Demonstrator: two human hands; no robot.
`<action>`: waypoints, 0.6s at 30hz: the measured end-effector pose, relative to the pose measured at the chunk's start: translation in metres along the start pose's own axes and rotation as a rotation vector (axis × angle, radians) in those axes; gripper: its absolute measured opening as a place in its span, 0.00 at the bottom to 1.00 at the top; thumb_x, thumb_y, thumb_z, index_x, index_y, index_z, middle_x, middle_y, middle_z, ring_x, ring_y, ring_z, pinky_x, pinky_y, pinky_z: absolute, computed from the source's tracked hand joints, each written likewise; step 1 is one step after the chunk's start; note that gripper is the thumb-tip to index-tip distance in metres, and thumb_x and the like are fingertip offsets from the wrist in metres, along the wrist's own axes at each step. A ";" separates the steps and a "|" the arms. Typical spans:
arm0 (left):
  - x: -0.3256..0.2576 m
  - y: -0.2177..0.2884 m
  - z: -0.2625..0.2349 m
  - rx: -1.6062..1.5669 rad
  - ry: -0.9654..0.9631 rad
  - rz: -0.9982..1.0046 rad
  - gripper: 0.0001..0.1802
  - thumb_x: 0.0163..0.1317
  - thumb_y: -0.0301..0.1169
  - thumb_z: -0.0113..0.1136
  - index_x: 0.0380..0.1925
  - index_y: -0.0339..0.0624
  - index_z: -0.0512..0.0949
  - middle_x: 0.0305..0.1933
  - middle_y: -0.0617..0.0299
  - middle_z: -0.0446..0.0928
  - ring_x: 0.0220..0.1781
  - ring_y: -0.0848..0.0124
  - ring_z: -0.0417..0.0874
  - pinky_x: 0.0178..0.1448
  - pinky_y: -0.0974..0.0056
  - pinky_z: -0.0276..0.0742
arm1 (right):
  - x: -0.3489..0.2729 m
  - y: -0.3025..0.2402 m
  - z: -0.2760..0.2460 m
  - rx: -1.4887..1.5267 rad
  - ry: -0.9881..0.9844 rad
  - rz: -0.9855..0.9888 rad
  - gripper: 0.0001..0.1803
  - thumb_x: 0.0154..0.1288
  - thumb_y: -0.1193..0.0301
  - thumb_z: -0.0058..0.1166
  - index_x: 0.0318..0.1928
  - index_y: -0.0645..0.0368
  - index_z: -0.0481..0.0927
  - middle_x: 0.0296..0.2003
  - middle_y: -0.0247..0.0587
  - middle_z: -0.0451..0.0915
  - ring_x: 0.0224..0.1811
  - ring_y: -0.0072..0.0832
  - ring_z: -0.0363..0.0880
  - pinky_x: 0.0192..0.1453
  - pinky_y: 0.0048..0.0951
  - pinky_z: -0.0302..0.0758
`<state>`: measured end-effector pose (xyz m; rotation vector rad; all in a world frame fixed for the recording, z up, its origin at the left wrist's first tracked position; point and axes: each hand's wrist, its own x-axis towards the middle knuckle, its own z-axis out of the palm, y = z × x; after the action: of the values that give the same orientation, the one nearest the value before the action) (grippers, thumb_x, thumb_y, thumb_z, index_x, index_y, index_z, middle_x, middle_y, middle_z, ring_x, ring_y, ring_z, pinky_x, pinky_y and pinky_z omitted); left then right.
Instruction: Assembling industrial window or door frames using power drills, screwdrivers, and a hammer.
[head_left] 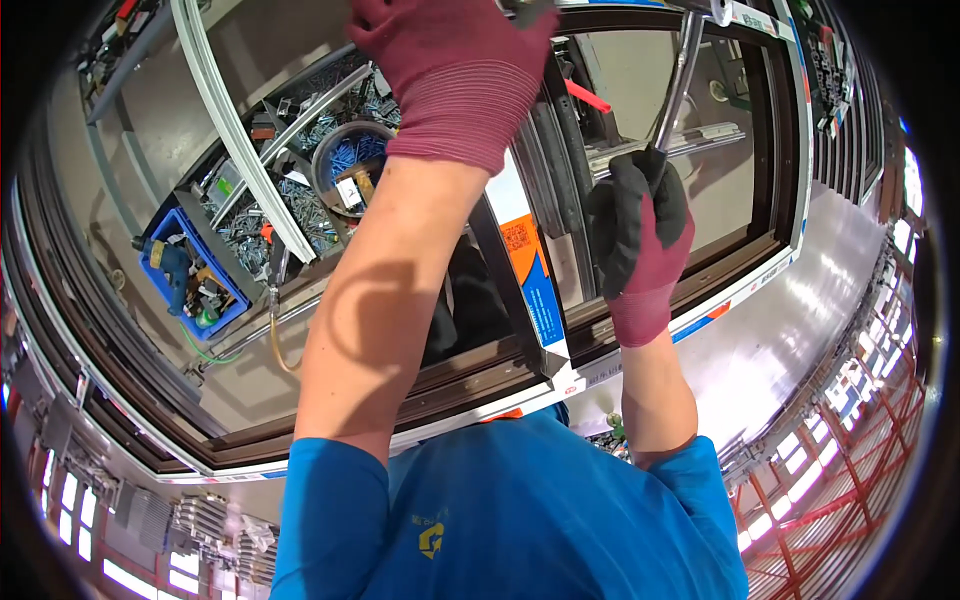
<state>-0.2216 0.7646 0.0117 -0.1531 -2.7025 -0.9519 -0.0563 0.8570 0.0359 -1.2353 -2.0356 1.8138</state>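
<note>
My left hand (450,70), in a maroon glove, reaches up to the top edge of the picture. Its fingers curl over something grey there, mostly cut off. My right hand (640,235), in a black and maroon glove, grips the handle of a long metal tool (678,85) whose shaft runs up toward the upper bar of a dark brown window frame (740,265). The frame's middle post (520,300), with an orange and blue sticker, stands between my two arms. A silver rail (700,137) lies behind the tool.
Seen through the frame on the left are a blue bin (160,285) of small parts, a round tub (350,160) of blue screws, a tray of loose silver screws (245,225) and a white profile bar (230,130). A red piece (590,97) sits near the post.
</note>
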 end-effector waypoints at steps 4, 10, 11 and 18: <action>-0.001 -0.018 0.011 -0.198 0.161 0.100 0.29 0.58 0.25 0.66 0.60 0.32 0.71 0.58 0.37 0.74 0.61 0.39 0.75 0.70 0.45 0.71 | 0.007 0.015 0.004 0.138 -0.056 -0.058 0.11 0.79 0.65 0.59 0.48 0.61 0.81 0.25 0.32 0.80 0.23 0.13 0.71 0.26 0.19 0.63; -0.005 -0.024 0.000 -0.416 0.213 0.054 0.20 0.62 0.20 0.58 0.56 0.31 0.77 0.52 0.42 0.80 0.57 0.45 0.82 0.62 0.51 0.77 | 0.009 0.017 0.004 0.176 -0.090 -0.063 0.11 0.79 0.64 0.59 0.49 0.60 0.81 0.25 0.33 0.81 0.22 0.14 0.71 0.25 0.18 0.62; -0.005 -0.020 -0.001 -0.466 0.176 -0.044 0.21 0.63 0.21 0.60 0.57 0.32 0.76 0.53 0.42 0.80 0.58 0.45 0.82 0.63 0.51 0.77 | 0.007 0.016 0.004 0.145 -0.083 -0.054 0.12 0.79 0.64 0.58 0.49 0.60 0.81 0.25 0.33 0.81 0.21 0.14 0.71 0.24 0.19 0.62; -0.004 -0.004 -0.002 -0.270 0.064 -0.050 0.28 0.63 0.21 0.68 0.63 0.35 0.72 0.57 0.42 0.78 0.59 0.44 0.82 0.64 0.51 0.78 | 0.004 0.025 0.004 0.068 -0.059 -0.084 0.12 0.79 0.64 0.57 0.48 0.61 0.80 0.25 0.33 0.81 0.20 0.14 0.69 0.23 0.19 0.61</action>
<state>-0.2182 0.7603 0.0102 -0.1060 -2.5205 -1.3111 -0.0498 0.8545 0.0108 -1.0740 -2.0059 1.8848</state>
